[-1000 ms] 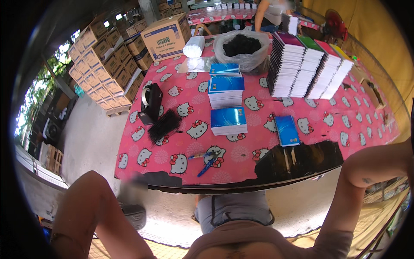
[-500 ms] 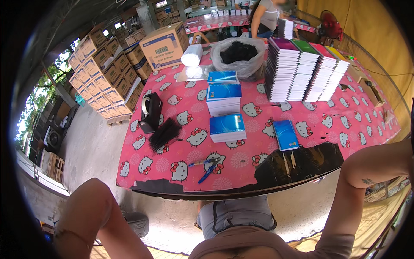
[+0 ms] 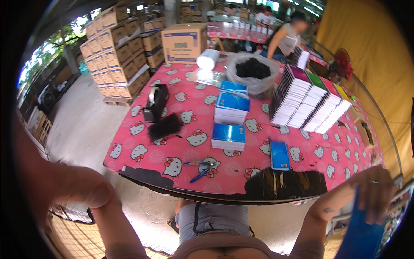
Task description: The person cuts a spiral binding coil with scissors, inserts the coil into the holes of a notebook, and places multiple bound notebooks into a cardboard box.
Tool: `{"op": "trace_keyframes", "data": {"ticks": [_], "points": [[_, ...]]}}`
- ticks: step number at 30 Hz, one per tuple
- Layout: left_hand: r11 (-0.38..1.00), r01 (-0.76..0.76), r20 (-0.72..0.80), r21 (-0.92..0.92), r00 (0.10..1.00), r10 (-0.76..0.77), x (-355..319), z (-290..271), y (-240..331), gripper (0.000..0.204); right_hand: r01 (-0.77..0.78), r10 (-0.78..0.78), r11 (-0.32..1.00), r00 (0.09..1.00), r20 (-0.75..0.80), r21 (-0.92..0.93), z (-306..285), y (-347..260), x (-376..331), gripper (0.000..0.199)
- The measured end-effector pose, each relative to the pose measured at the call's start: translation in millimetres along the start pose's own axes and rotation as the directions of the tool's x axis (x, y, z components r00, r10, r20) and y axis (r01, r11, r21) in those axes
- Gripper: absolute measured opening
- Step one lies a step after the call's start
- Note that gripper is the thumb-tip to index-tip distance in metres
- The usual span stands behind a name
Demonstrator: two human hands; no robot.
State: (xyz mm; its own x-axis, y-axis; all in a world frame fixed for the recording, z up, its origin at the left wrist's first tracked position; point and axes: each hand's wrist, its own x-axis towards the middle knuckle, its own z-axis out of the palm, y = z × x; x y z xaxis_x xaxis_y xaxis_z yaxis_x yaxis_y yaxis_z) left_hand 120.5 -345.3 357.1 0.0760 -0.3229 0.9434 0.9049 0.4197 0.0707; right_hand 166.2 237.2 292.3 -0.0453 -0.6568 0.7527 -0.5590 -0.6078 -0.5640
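My right hand (image 3: 376, 195) is raised at the right edge, fingers bent down over a flat blue sheet-like thing (image 3: 362, 235); its exact kind is unclear. My left forearm (image 3: 56, 183) is bent up and blurred at the left, its hand outside the view. On the table, a blue spiral notebook (image 3: 279, 156) lies near the front edge. Left of it stands a short stack of blue notebooks (image 3: 228, 136), with another blue stack (image 3: 233, 103) behind. Blue-handled pliers (image 3: 202, 173) and a pen (image 3: 195, 163) lie nearer me.
Black binding wires (image 3: 166, 127) lie beside a black tape dispenser (image 3: 156, 103). Tall notebook stacks (image 3: 302, 101) and a plastic bag of black material (image 3: 254, 71) stand farther back. Cartons (image 3: 116, 56) are piled at the left. A person (image 3: 284, 41) works beyond the table.
My right hand has come into view with the blue thing. My left forearm has swung outward to the left. The view has shifted, and the person beyond shows more fully.
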Motion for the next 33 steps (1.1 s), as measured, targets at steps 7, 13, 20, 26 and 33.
{"op": "trace_keyframes", "data": {"ticks": [7, 13, 20, 26, 33], "points": [[0.745, -0.089, 0.700, 0.661, 0.430, -0.570, -266.4, -8.3, -124.7, 0.042, -0.104, 0.384, 0.923, 0.304, -0.872, 0.371, 68.9, 170.9, -168.0, 0.035], [0.585, -0.373, 0.694, 0.720, 0.350, -0.629, -366.6, -23.7, -156.3, 0.035, -0.682, 0.543, 0.686, 0.250, -0.802, 0.252, 113.9, 250.0, -166.3, 0.031], [0.553, -0.477, 0.730, 0.683, 0.417, -0.542, -370.9, 7.2, -140.8, 0.022, -0.795, 0.565, 0.589, 0.274, -0.778, 0.147, 117.4, 248.1, -144.0, 0.027], [0.516, -0.578, 0.772, 0.632, 0.418, -0.478, -374.6, 12.0, -140.8, 0.023, -0.805, 0.571, 0.573, 0.255, -0.780, 0.156, 121.2, 256.2, -138.8, 0.027], [0.686, -0.389, 0.774, 0.615, 0.465, -0.430, -360.0, 34.7, -117.3, 0.029, -0.768, 0.541, 0.624, 0.291, -0.789, 0.144, 116.8, 257.4, -138.3, 0.027]]}}
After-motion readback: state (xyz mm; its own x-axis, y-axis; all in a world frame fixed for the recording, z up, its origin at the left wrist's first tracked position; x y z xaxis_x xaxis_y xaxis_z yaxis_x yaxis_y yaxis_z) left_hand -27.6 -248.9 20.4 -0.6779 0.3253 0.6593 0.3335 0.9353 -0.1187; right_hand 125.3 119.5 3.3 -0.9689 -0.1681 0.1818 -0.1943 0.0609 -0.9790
